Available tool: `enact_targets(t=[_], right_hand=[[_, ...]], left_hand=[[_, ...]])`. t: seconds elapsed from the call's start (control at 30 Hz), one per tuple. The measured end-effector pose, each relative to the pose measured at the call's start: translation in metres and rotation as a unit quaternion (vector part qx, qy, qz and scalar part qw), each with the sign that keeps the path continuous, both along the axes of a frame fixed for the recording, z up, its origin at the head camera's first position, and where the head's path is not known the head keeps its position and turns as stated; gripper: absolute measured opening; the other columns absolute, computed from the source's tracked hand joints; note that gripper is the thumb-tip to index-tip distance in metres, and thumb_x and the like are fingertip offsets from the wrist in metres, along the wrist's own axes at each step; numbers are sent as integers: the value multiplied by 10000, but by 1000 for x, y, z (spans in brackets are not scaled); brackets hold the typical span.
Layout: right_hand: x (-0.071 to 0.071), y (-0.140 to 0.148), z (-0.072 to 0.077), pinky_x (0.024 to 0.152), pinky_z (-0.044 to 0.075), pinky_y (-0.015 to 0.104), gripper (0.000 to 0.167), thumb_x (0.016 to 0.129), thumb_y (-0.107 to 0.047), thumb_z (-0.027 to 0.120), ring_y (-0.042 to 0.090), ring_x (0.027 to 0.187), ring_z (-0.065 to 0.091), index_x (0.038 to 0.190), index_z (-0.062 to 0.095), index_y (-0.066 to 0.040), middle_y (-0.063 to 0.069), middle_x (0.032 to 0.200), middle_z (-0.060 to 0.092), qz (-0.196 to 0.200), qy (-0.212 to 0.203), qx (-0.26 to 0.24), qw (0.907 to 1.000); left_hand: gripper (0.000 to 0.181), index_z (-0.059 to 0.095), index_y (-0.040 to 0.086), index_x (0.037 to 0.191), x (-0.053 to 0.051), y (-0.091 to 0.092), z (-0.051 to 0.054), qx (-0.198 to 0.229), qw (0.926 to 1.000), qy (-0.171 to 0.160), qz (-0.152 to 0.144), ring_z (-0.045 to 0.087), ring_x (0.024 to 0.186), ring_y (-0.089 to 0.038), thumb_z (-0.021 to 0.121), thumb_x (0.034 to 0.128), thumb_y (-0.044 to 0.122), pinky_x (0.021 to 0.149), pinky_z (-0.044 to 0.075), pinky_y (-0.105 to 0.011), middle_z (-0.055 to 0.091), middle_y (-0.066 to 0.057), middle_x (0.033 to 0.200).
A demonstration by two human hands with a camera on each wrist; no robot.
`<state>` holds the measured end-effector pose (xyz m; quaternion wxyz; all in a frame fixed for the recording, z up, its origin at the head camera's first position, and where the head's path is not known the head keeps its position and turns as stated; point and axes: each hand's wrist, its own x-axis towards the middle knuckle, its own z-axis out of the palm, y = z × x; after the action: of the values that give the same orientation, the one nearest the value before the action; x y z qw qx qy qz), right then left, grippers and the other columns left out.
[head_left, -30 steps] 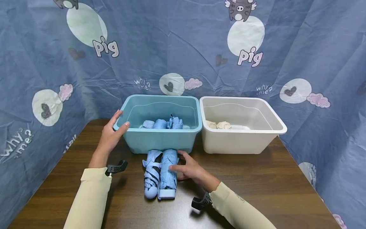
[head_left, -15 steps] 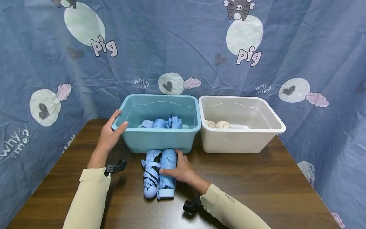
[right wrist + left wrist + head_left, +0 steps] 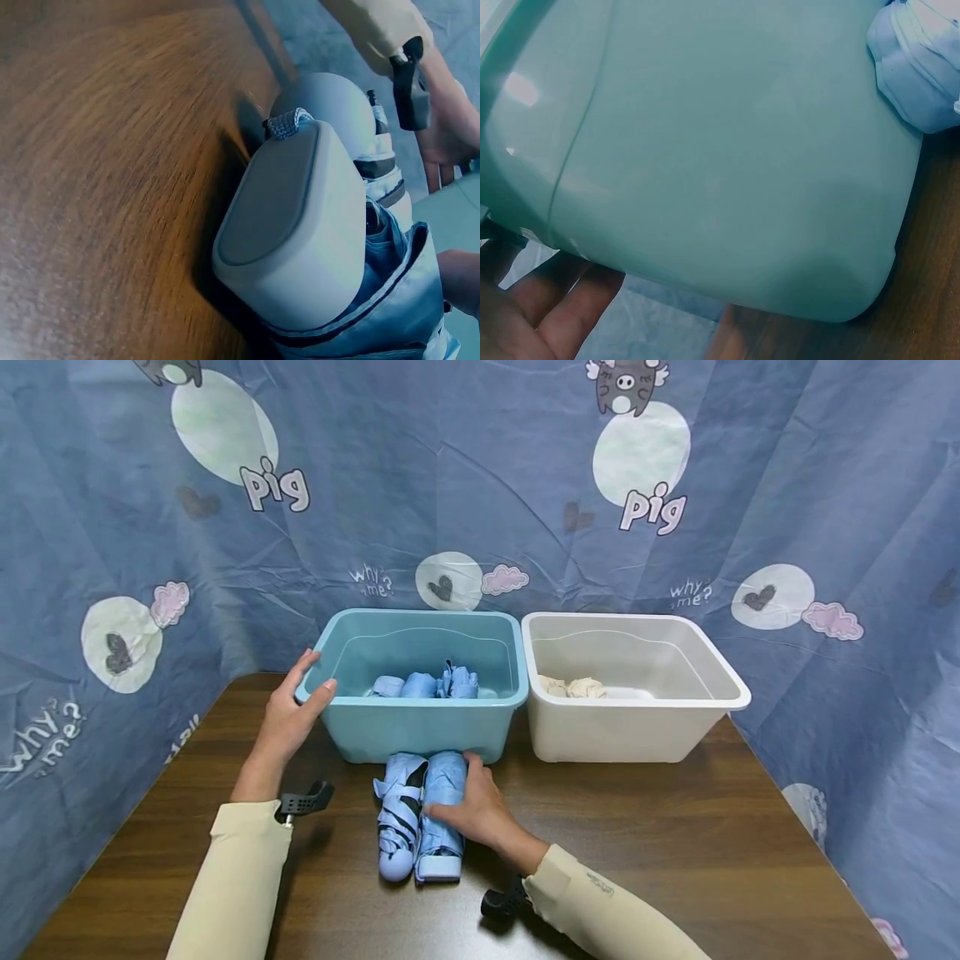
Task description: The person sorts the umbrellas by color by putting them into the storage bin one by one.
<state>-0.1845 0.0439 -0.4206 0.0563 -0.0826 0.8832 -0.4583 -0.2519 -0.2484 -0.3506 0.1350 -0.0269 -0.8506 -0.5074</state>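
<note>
Two folded blue umbrellas lie side by side before the blue bin [image 3: 420, 727], their handle ends toward me. My right hand [image 3: 480, 806] grips the right umbrella [image 3: 441, 847], thumb over its top; the other fingers are largely hidden. Its flat, pale handle end [image 3: 300, 225] fills the middle of the right wrist view. To its left, the other umbrella [image 3: 396, 835] has a rounded end and a loosely wrapped canopy. My left hand [image 3: 288, 710] holds the blue bin's front left corner, thumb and fingers spread about the rim. Those fingertips are partly hidden beneath the rim in the left wrist view.
Several rolled blue bundles [image 3: 422, 685] lie inside the blue bin. Right beside it stands a white bin [image 3: 622, 731] with cream bundles [image 3: 587, 687] at its left. Both bins stand toward the back of the brown wooden table [image 3: 645, 835], before a blue patterned cloth [image 3: 480, 485].
My right hand has shifted left and closed onto the right umbrella, its thumb now across the top. The left hand stays at the bin's corner. Both umbrellas lie where they were.
</note>
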Motion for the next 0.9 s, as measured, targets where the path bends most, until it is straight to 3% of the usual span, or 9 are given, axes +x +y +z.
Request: enact_targets(t=[0.3, 0.57, 0.77, 0.9], right_hand=[[2, 14, -5, 995, 400, 508, 908, 768, -304, 811, 336, 1210, 490, 1482, 277, -131, 214, 1401, 458, 183, -226, -884, 9957], [1, 23, -10, 1073, 306, 535, 801, 821, -188, 776, 315, 1317, 374, 1497, 348, -214, 119, 1502, 363, 498, -354, -1764, 9824], [2, 32, -10, 1014, 361, 558, 763, 838, -114, 746, 362, 1281, 384, 1495, 362, -170, 176, 1498, 345, 549, -627, -2107, 9740], [5, 39, -5, 897, 460, 514, 758, 850, -113, 733, 391, 1205, 440, 1501, 348, -162, 219, 1482, 331, 638, -830, -2205, 9698]], left_hand=[[646, 325, 206, 1520, -1, 0, -1, -10, 10000, 23, 4, 172, 1445, -303, 572, 947, 376, 1104, 206, -583, 164, 25, 1605], [653, 307, 214, 1525, 3, 1, -1, -13, 9999, -126, -36, 151, 1449, -297, 562, 950, 390, 1095, 201, -607, 146, 37, 1608], [652, 313, 100, 1513, 15, 11, 17, 123, 9998, -76, -111, 152, 1442, -356, 563, 953, 320, 1095, 194, -614, 153, -69, 1606], [640, 309, 50, 1503, 23, 19, 29, 178, 9997, -3, -163, 151, 1436, -383, 543, 959, 292, 1093, 188, -620, 152, -122, 1600]])
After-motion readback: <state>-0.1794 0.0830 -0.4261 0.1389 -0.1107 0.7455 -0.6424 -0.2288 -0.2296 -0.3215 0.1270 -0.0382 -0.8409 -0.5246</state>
